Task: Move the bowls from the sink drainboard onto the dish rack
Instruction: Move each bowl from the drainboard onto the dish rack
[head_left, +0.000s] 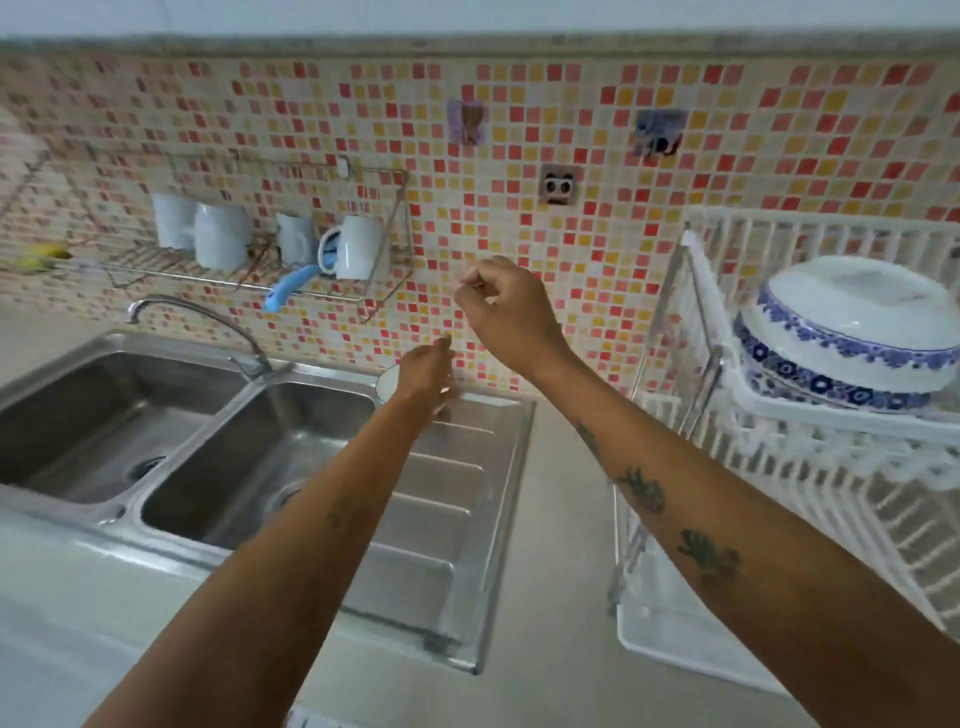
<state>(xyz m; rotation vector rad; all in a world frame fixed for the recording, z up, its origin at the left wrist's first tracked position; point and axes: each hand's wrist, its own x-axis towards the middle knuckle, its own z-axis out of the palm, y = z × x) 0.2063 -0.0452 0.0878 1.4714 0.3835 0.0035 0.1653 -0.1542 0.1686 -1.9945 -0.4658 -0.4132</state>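
Note:
A small white bowl (385, 383) stands at the far end of the steel drainboard (457, 499), against the tiled wall. My left hand (427, 371) is stretched over it and hides most of it; only its left rim shows. The picture is blurred there, so whether the fingers grip the bowl is unclear. My right hand (501, 306) hovers higher, in front of the wall, with fingers curled and nothing in it. On the right, the white dish rack (810, 467) holds blue-and-white bowls (852, 338) stacked upside down on its upper tier.
A double steel sink (208, 441) with a curved tap (208, 322) lies left of the drainboard. A wire wall shelf (249, 270) above it carries white mugs and a blue utensil. A socket (558, 184) sits on the mosaic wall. Pale countertop (561, 597) separates drainboard and rack.

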